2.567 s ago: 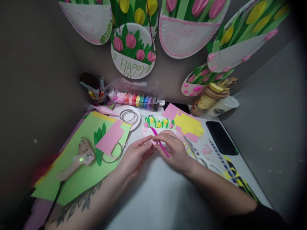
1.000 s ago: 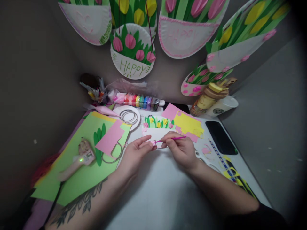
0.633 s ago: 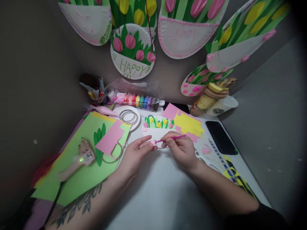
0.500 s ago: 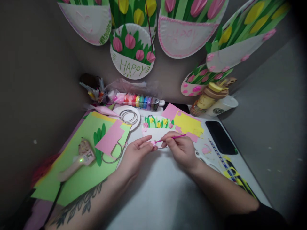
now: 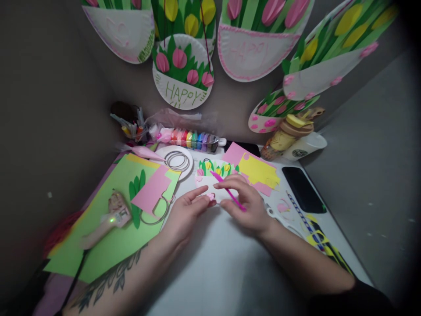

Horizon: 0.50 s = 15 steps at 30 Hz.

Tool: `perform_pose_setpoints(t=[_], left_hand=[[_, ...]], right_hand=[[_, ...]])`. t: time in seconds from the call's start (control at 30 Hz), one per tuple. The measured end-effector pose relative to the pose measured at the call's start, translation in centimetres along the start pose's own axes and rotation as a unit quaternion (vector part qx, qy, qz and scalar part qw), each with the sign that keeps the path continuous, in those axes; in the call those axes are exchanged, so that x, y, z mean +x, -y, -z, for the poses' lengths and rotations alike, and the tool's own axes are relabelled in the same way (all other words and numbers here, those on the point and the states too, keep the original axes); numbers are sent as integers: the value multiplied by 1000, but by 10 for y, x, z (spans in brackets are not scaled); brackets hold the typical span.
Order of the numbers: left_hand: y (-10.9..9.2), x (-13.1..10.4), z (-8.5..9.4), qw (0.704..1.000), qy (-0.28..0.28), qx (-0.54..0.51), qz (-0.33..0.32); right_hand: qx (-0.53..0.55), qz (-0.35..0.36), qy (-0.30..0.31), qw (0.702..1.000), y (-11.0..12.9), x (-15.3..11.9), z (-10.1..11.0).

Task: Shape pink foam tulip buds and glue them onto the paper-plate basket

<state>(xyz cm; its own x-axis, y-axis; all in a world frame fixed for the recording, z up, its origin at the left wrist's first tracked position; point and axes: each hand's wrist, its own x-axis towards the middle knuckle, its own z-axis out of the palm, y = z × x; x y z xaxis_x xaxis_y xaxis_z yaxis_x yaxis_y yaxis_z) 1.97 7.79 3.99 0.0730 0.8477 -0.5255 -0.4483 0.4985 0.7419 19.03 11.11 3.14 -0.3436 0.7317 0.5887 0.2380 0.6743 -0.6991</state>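
While left hand (image 5: 190,208) pinches small pink flower-shaped piece (image 5: 211,197), right hand (image 5: 247,206), loosely curled, holds thin magenta plastic tool (image 5: 229,192) above white paper-plate basket (image 5: 204,183).

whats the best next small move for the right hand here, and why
Probably swing the magenta tool in the right hand so one end points at the small pink flower. The left hand already holds the flower at its fingertips, while the tool slants across the right fingers with both ends away from it.
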Motion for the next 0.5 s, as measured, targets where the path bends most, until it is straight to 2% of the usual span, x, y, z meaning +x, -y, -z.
perform_pose_setpoints(t=[0.07,0.17,0.5], left_hand=[[0,0,0,1000,11,-1,-4],[0,0,0,1000,20,-3,-14],[-1,0,-2,999,13,-45,-14]], right_hand=[[-55,33,25,998,-1,0,-5],[-91,52,30,994,-4,-2,-11],[-61,40,38,997,-5,-1,-10]])
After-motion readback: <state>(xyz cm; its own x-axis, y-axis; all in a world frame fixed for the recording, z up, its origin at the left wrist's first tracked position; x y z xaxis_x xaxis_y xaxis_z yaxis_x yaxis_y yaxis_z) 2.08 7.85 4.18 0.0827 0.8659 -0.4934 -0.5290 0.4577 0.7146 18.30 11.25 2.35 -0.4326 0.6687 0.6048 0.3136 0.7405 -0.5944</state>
